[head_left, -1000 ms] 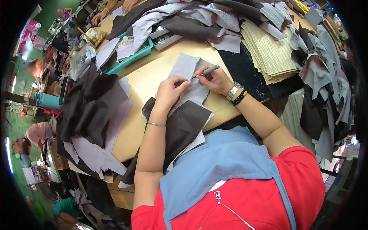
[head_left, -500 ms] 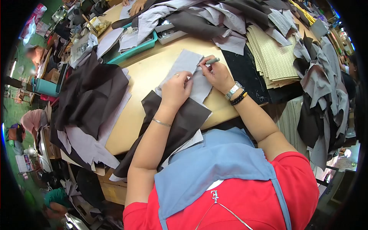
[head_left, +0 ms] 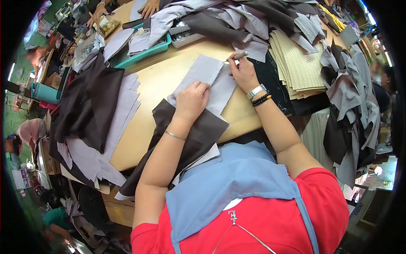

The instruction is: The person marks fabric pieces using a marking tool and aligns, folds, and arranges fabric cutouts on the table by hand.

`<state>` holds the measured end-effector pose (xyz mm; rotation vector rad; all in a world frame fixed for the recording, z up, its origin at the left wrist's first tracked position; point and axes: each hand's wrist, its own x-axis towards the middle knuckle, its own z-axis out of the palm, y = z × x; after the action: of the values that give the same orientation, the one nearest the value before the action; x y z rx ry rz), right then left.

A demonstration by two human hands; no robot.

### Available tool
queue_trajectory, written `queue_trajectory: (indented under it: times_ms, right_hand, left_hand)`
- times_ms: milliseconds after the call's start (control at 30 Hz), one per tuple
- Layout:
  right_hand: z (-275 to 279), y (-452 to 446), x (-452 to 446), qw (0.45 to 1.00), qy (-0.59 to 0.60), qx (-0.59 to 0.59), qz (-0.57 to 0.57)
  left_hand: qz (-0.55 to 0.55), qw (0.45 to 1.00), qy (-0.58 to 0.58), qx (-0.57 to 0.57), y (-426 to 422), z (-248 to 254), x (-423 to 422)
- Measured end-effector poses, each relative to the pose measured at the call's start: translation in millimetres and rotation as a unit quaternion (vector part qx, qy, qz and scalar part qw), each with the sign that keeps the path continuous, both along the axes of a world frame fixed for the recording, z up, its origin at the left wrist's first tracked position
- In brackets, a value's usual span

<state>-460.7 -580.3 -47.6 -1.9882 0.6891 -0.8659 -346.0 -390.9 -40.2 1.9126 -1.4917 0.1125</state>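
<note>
A light lilac-grey fabric piece [head_left: 204, 70] lies on the table, with dark brown cloth [head_left: 203, 129] below it reaching to my lap. My left hand [head_left: 192, 101] is closed on the fabric near its middle, fingers curled at the fold line. Pinched in my right hand [head_left: 244, 75] is a grey pen [head_left: 240, 55], held above the fabric's upper right edge. The pen's tip appears just off the cloth.
Stacked dark and grey cloth [head_left: 89, 110] lies at left. A teal basket [head_left: 146, 51] stands behind. Cream textured sheets [head_left: 292, 63] are piled at right, beside hanging scraps [head_left: 351, 106]. Across the table [head_left: 139, 114], another person's hands [head_left: 149, 7] rest among materials.
My right hand has moved right and up with the pen, away from the fabric's edge. My left fingers have curled in. Another person's hand has come into view at the upper left.
</note>
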Motion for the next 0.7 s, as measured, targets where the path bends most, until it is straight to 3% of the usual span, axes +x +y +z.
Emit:
queue_trajectory:
  times_ms: [167,267,300,333,400,467,567,600,700]
  right_hand:
    - [4.5,-5.6,-2.5,0.989,-0.078,0.117,-0.054]
    - [23.0,-25.7,-21.0,0.989,0.016,-0.116,-0.088]
    - [29.9,-34.1,-27.0,0.98,0.091,-0.147,-0.096]
    - [44.0,-37.5,-32.5,0.951,0.244,-0.157,-0.105]
    - [49.6,-38.4,-43.3,0.923,0.265,-0.261,-0.101]
    - [61.4,-32.6,-39.4,0.98,0.113,-0.156,-0.049]
    - [82.1,-0.5,-11.3,0.994,-0.109,0.003,0.032]
    - [87.2,13.0,-2.9,0.98,-0.18,0.057,0.059]
    - [102.1,46.5,6.5,0.963,-0.131,-0.218,0.085]
  left_hand:
    - [-0.008,0.999,0.031,0.005,0.4,-2.1,3.5]
    - [-0.017,0.989,0.128,0.066,1.4,12.3,6.9]
    - [-0.014,0.991,0.122,0.056,1.8,20.4,5.3]
    - [-0.011,0.992,0.117,0.046,2.0,30.5,2.6]
    - [-0.035,0.987,0.154,0.038,0.2,45.9,-5.5]
    - [-0.087,0.966,0.238,0.044,-2.4,55.6,-16.9]
    - [-0.155,0.829,0.531,0.081,-8.9,59.4,-54.1]
    - [-0.196,0.787,0.577,0.094,-14.5,50.2,-64.1]
    - [-0.242,0.652,0.719,0.015,-20.0,60.6,-98.5]
